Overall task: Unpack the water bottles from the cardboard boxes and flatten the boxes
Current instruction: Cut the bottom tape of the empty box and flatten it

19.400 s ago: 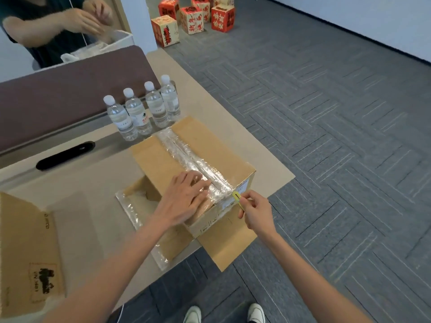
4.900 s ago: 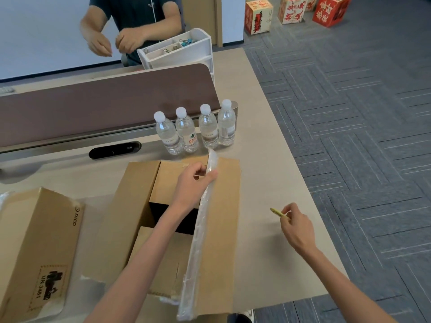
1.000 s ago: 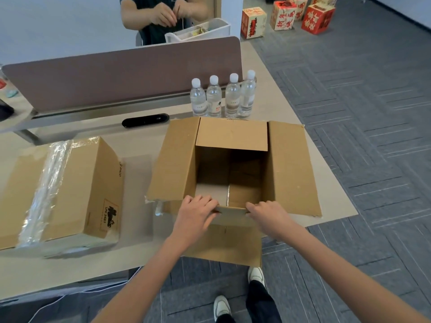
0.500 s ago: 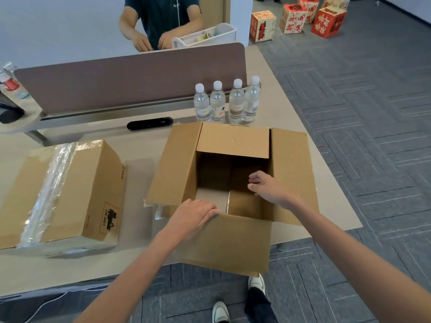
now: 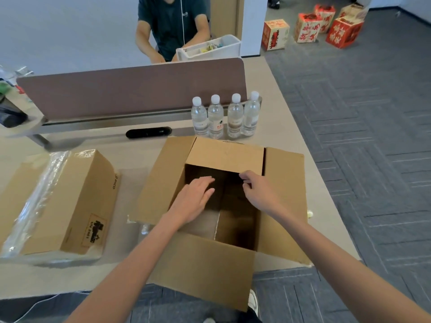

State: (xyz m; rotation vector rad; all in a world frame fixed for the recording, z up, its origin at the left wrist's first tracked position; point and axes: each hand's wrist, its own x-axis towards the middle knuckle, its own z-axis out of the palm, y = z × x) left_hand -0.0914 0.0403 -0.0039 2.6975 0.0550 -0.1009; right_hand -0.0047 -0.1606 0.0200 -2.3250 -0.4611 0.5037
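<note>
Over the open cardboard box (image 5: 224, 206) at the table's near edge, left hand (image 5: 194, 200) flat and empty, right hand (image 5: 258, 191) loosely curled, holding nothing; four water bottles (image 5: 225, 116) stand just beyond it

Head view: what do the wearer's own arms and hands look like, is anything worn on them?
Both forearms are bare as far as the frame shows: no sleeves, gloves, watch or rings visible on the left hand or the right hand. No markings or cables on them.
</note>
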